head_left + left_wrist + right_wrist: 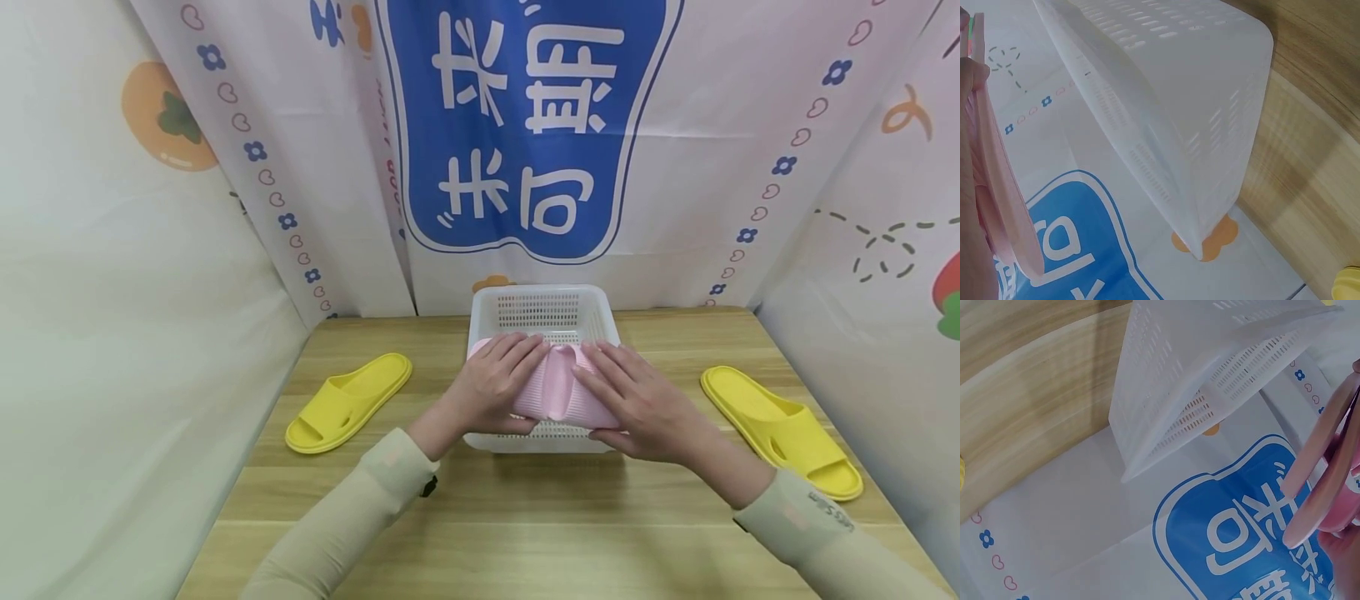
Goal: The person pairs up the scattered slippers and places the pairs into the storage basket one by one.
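Observation:
My left hand (491, 387) and right hand (651, 408) grip a pair of pink slippers (534, 392) from both sides, fingers over the top and thumbs along the near edge. Their surface is finely ribbed, with a fold-like gap in the middle. Beneath them in the head view is a white plastic basket (542, 293) with slotted walls. In the right wrist view two pink soles (1322, 487) lie close against each other. The left wrist view shows a pink sole edge (1013, 206) beside the tilted-looking basket (1210, 69). The fingers cover much of the slippers.
On the wooden table (525, 533), a yellow slipper (360, 392) lies to the left of the basket. Another yellow slipper (806, 442) lies to the right, beside my right forearm. Printed cloth walls (690, 167) enclose the table's back and sides.

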A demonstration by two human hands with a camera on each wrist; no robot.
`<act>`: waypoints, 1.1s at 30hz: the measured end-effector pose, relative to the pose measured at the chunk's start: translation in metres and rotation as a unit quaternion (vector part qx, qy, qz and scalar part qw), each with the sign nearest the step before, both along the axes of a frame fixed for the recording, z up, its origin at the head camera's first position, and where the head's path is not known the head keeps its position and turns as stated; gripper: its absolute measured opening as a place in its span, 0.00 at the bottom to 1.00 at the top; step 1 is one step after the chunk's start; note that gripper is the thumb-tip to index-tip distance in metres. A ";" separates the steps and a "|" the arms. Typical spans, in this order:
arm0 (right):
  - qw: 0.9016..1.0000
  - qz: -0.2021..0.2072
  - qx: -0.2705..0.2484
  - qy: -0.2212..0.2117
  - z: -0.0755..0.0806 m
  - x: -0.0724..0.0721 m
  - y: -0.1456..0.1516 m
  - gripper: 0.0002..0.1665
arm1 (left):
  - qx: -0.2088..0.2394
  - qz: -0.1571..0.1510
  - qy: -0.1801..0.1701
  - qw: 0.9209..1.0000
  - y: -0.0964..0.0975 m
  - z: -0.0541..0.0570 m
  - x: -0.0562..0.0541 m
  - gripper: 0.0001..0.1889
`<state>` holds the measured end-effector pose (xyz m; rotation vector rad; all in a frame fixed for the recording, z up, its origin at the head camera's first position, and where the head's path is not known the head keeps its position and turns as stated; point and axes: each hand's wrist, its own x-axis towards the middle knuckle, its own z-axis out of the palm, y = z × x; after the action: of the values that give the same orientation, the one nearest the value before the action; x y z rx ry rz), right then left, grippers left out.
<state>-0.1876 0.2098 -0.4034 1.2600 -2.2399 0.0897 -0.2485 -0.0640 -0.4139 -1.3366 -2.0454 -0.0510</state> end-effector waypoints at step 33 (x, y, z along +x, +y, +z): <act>0.998 0.059 0.034 -0.013 0.002 0.003 0.004 0.50 | -0.012 -0.040 -0.027 0.999 -0.003 -0.001 -0.003 0.55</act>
<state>-0.1845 0.2143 -0.4015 1.4356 -2.2059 0.0743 -0.2511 -0.0668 -0.4150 -1.4462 -2.0433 -0.0986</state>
